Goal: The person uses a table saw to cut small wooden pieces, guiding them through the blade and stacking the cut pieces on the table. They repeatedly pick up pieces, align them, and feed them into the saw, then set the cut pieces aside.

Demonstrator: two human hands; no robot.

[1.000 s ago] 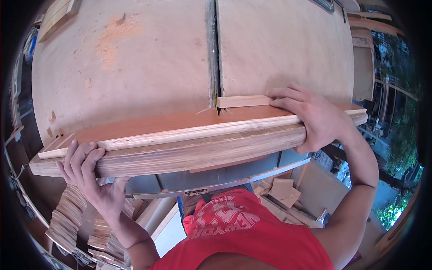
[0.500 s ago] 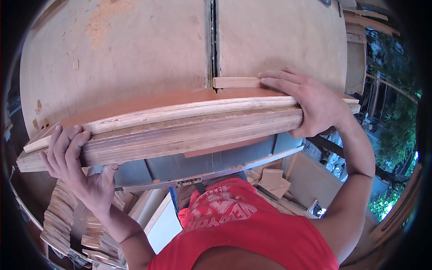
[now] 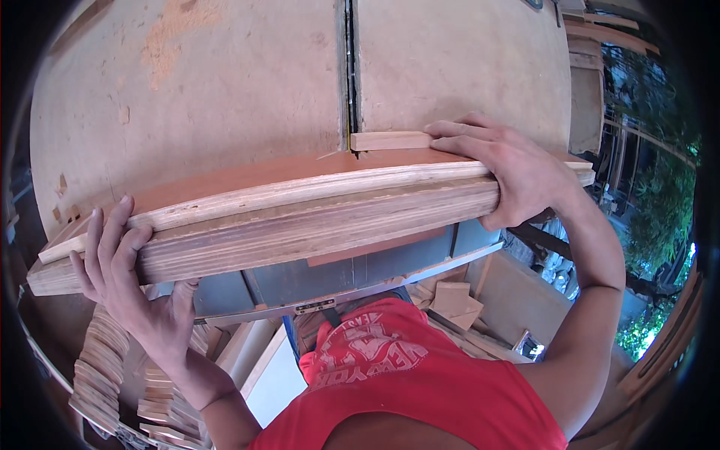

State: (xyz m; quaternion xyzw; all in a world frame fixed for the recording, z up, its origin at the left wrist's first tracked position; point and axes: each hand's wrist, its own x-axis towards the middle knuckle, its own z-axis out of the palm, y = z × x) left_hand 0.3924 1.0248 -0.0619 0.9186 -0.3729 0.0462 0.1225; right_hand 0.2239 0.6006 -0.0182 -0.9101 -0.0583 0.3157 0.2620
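Note:
A long wooden board with a thick layered plywood edge [image 3: 322, 232] lies across the near side of a worktop. Near its left end, my left hand [image 3: 142, 292] grips it, fingers over the top and thumb below the edge. My right hand [image 3: 517, 169] holds the right part, its thumb against the near edge. The right fingertips reach over the reddish-brown upper face and press on a small wooden strip [image 3: 391, 140]. That strip lies along the board's far side, its left end by the dark slot [image 3: 349, 75].
Beyond the board stretches a pale worktop [image 3: 247, 90], split by the slot, with sawdust [image 3: 174, 34] at the far left. Stacked wooden pieces [image 3: 99, 367] stand below at the left. Offcuts [image 3: 454, 304] lie below at the right. A metal rail [image 3: 360, 289] runs along the near side.
My left index finger has lifted and the left fingers have spread slightly on the board. My right hand keeps its hold. The whole view has shifted a little.

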